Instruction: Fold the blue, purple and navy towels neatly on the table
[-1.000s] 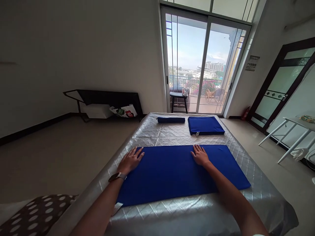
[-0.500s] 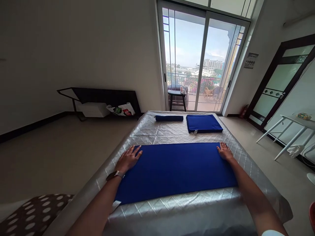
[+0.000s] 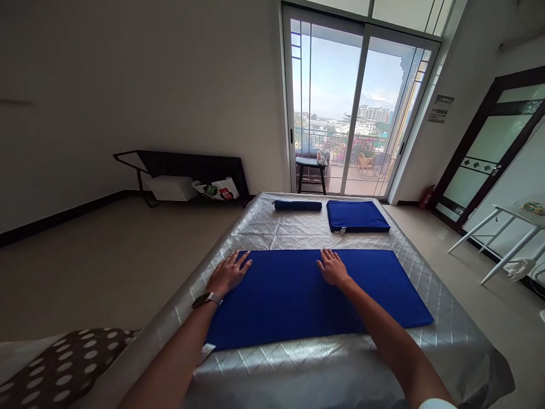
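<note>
A flat blue cloth lies spread in a long rectangle across the silver quilted cover. My left hand rests open on its far left corner, fingers apart. Near the middle of the cloth's far edge, my right hand lies flat with its fingers stretched out. A white tag shows at the near left corner. Beyond the cloth are a dark blue roll and, to its right, a stack of folded blue cloth with a white label.
Brown polka-dot fabric is at the lower left. A black rack with a white box stands by the left wall. A sliding glass door is ahead. A white-legged table stands at the right.
My right hand has moved left from the cloth's far right corner to the middle of its far edge. My left hand stays at the far left corner. The view has shifted slightly.
</note>
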`<state>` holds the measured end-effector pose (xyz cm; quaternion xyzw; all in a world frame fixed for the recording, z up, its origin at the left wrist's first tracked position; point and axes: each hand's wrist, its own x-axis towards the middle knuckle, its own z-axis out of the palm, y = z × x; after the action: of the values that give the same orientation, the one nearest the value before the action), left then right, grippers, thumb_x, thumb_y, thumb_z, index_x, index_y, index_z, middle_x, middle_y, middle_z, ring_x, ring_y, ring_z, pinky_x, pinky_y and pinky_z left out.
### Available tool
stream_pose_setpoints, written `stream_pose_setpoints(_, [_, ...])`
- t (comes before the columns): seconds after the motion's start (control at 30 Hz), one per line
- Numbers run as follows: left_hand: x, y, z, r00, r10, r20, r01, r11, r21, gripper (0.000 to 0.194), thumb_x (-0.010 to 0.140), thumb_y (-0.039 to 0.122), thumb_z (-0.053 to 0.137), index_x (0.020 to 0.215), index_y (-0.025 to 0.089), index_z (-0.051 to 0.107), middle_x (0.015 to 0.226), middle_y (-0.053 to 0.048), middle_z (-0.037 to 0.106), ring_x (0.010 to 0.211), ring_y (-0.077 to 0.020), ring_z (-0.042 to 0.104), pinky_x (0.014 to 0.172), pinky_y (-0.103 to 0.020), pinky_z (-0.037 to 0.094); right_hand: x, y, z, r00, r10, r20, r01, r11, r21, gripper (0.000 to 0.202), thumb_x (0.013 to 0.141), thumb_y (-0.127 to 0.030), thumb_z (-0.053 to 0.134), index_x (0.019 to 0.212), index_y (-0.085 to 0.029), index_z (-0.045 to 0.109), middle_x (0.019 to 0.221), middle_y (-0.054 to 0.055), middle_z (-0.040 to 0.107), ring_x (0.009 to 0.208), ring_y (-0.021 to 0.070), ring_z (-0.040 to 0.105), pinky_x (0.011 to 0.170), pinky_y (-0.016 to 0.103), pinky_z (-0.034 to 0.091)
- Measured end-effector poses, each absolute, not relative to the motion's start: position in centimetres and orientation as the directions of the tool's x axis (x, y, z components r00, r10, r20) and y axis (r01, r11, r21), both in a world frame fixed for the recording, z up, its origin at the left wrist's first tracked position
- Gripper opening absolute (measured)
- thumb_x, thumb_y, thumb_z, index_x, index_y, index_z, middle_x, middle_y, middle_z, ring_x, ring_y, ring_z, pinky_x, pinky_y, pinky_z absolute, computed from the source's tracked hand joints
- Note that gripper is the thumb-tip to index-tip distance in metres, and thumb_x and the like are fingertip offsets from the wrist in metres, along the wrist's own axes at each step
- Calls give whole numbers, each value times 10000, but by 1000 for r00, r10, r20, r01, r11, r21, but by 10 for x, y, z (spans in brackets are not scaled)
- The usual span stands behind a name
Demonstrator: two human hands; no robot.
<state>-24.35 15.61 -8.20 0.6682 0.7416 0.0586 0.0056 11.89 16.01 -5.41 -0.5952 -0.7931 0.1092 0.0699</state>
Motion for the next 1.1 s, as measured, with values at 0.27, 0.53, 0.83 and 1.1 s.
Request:
stream_pose_setpoints(0.27, [-245,156,-83,-98,992,78,991,89,104,630,993,486,232,1546,214,364,1614,-122,353,1487,-276,322,1200,-457,255,166,158,-53,-192,976,-99,964,168,-206,667,1032,-483,200,1596,-126,206,1658,56,184,1542,146,93,1244,342,52])
stream_pose_setpoints(0.53, [-248,160,-91,-81,990,113,993,70,97,621,991,482,249,1539,218,378,1605,-128,366,1474,-280,351,1198,-478,257,316,153,-40,203,972,-116,976,-210,-52,659,1035,-404,172,1585,-41,185,1658,125,183,1538,181,142,1239,357,126])
stream_pose_setpoints(0.83, [-246,157,-84,-84,992,98,992,74,98,626,990,501,244,1539,231,379,1597,-119,385,1480,-272,340,1197,-467,265,240,149,-40,70,997,25,993,-67,-102,626,1031,-350,192,1574,-44,241,1643,147,216,1542,211,126,1238,421,126])
stream_pose_setpoints(1.1, [-244,155,-80,-83,992,96,992,73,103,618,992,480,239,1537,226,384,1591,-123,394,1468,-278,361,1190,-470,277,101,132,-59,-324,945,-50,907,296,-298,715,1022,-526,186,1598,-104,188,1660,96,157,1546,194,88,1249,395,88])
